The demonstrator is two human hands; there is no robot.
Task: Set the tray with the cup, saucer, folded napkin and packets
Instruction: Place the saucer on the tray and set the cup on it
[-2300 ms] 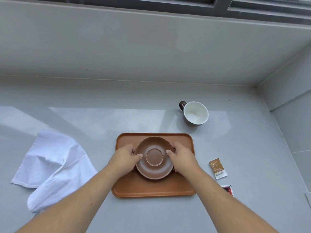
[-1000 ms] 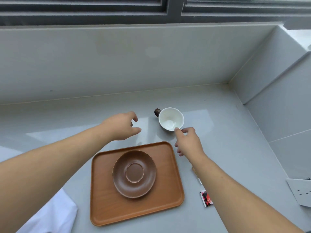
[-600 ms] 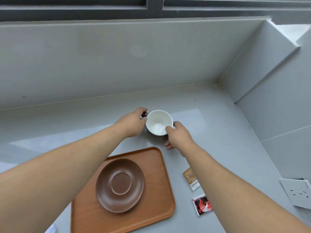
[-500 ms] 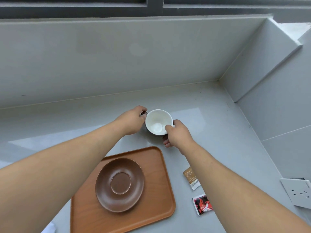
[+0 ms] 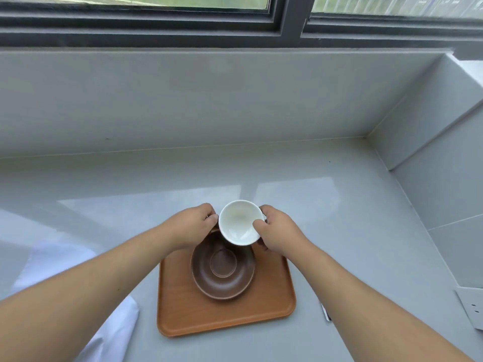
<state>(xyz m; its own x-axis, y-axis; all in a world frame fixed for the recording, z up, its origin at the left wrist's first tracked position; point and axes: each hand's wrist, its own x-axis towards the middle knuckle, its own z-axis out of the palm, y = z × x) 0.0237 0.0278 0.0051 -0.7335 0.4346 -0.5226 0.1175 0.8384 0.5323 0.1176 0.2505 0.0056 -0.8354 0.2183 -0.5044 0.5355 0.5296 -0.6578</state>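
Head view: left hand (image 5: 194,223) and right hand (image 5: 276,232), arms outstretched, pinching cup (image 5: 240,222).

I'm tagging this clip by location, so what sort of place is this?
Probably a home or café counter by a window: a grey stone-like countertop with a matching upstand, a dark-framed sliding window right above it, and a white wall socket at the right.

The right forearm (image 5: 366,296) hides the packets — only one sliver (image 5: 326,312) shows; the white napkin (image 5: 115,333) runs off the bottom edge — cup handle unseen.
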